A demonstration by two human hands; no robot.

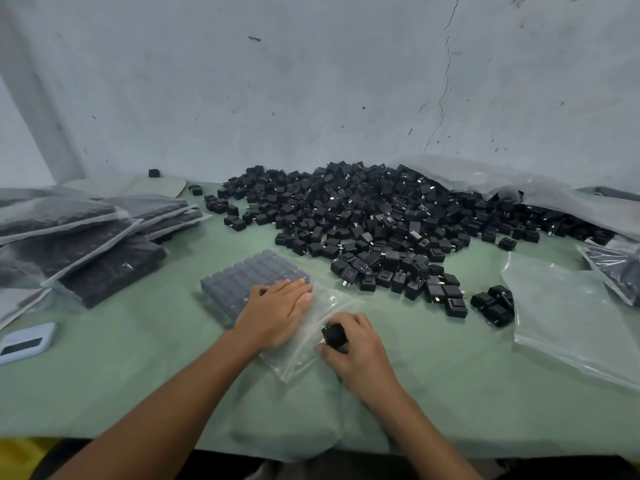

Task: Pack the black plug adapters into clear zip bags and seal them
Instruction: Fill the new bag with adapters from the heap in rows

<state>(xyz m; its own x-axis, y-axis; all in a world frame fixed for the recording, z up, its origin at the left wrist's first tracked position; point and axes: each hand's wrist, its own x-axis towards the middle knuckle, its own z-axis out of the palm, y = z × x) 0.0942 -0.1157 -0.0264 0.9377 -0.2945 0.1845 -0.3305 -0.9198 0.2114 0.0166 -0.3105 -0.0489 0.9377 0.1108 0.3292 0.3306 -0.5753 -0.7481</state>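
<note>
While the left hand [277,311] presses flat on the part-filled zip bag [242,282], the right hand [353,344], at its 4 o'clock, grips a black plug adapter [334,335].

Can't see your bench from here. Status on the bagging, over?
Left hand flat on the part-filled zip bag. Right hand grips one black adapter at the bag's mouth. Bag unsealed. Nothing blocking; loose adapter pile just behind.

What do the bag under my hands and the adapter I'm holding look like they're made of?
Zip bag: thin clear plastic film, probably; glossy, crinkled, the table shows through it. Adapter in the right hand: apparently hard matte black plastic, with dull surfaces and crisp edges.
</note>
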